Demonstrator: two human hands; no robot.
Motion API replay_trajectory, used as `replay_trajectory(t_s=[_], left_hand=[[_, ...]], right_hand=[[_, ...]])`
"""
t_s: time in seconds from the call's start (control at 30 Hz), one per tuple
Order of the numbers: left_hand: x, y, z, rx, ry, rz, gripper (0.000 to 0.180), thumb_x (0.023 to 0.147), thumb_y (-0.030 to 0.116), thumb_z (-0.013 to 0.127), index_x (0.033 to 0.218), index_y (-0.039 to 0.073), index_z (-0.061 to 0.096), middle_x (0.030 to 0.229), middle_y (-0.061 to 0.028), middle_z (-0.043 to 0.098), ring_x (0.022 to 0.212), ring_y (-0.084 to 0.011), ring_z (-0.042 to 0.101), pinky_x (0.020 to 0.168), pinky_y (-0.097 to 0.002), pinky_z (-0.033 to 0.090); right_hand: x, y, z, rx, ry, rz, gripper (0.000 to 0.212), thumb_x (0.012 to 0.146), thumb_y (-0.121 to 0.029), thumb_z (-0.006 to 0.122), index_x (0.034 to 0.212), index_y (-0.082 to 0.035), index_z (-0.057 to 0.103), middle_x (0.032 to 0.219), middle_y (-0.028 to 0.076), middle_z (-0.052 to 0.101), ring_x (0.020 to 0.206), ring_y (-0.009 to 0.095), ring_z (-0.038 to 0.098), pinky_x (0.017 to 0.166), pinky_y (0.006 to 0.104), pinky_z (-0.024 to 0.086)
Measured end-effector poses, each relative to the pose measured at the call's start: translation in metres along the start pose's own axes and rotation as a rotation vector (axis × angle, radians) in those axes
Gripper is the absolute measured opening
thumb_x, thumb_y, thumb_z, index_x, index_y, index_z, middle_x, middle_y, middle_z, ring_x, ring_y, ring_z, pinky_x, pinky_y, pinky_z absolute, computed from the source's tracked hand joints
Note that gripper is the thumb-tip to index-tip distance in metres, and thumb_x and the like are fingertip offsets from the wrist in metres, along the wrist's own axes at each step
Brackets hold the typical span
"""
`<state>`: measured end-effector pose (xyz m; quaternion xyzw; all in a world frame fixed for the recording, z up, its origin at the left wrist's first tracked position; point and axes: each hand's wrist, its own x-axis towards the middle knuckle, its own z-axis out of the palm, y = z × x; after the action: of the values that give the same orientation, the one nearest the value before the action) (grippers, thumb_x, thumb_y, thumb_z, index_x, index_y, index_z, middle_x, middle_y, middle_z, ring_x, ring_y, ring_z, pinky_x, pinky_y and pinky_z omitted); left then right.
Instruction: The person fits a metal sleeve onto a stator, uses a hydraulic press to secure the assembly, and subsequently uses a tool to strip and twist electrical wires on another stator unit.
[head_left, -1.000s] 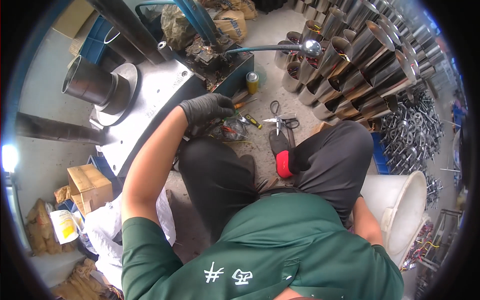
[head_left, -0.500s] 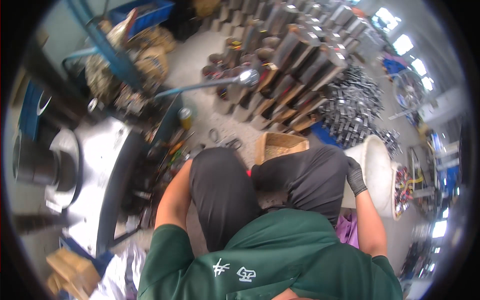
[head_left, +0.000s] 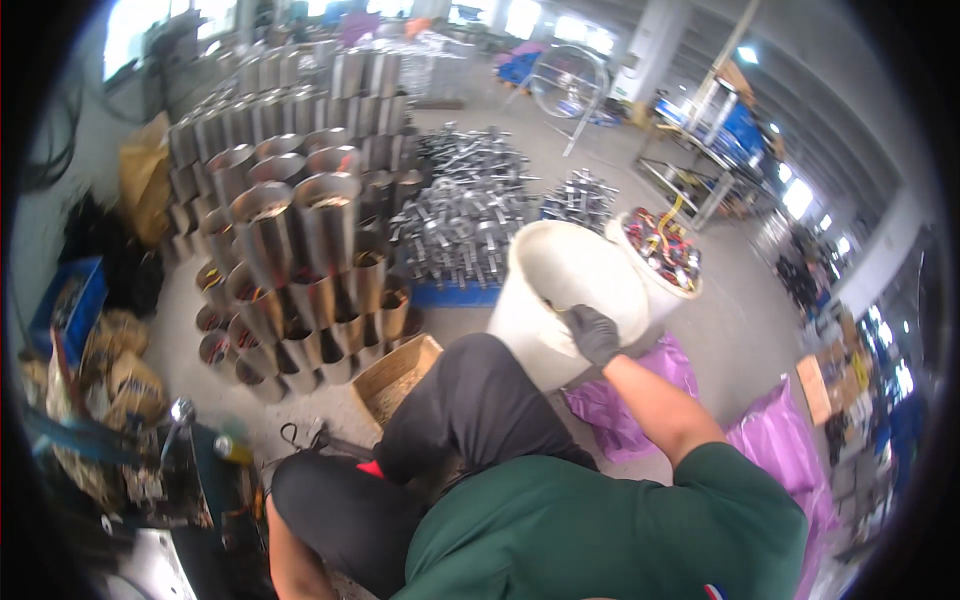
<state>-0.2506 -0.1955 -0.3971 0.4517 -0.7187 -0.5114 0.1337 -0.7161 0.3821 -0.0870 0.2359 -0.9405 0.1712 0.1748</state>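
Note:
My right hand (head_left: 594, 336), in a dark grey glove, is at the near rim of a tall white bucket (head_left: 520, 325). Its fingers curl over the edge into the bucket's mouth. Little of the inside shows apart from the pale wall and a small dark patch by the fingertips. Of my left arm (head_left: 292, 550) only a bare part appears at the lower left, beside my knee; the hand is out of sight.
Behind the bucket stands a second white bucket (head_left: 662, 255) filled with wired parts. Stacked metal tubes (head_left: 265, 230), a heap of metal shafts (head_left: 465, 215) and a wooden box (head_left: 395, 380) lie ahead. Purple sacks (head_left: 785, 435) are at the right.
The view has swung right, so the buckets sit nearer the middle and the machine is mostly out of sight. My right hand has moved from the bucket's side onto its rim.

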Motion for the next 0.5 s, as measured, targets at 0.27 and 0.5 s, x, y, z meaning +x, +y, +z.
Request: replay_trajectory(t_s=[0.27, 0.5], left_hand=[[0.025, 0.050, -0.073, -0.445, 0.064, -0.034, 0.015, 0.077, 0.003, 0.066, 0.090, 0.000, 0.073, 0.076, -0.0078, 0.068, 0.062, -0.0199, 0.060, 0.058, -0.0325, 0.049], [-0.004, 0.240, -0.077, -0.231, 0.015, 0.309, 0.014, 0.072, 0.003, 0.061, 0.083, -0.001, 0.069, 0.071, -0.0073, 0.066, 0.064, -0.0179, 0.060, 0.063, -0.0304, 0.048]], right_hand=[[0.005, 0.002, -0.026, -0.112, -0.114, -0.118, 0.041, 0.094, -0.045, 0.059, 0.091, -0.005, 0.071, 0.090, 0.019, 0.070, 0.087, 0.038, 0.067, 0.081, 0.0477, 0.053], [-0.001, 0.028, -0.020, 0.029, -0.058, -0.092, 0.035, 0.094, -0.038, 0.059, 0.094, -0.005, 0.070, 0.086, 0.020, 0.070, 0.081, 0.040, 0.067, 0.076, 0.0494, 0.053]])
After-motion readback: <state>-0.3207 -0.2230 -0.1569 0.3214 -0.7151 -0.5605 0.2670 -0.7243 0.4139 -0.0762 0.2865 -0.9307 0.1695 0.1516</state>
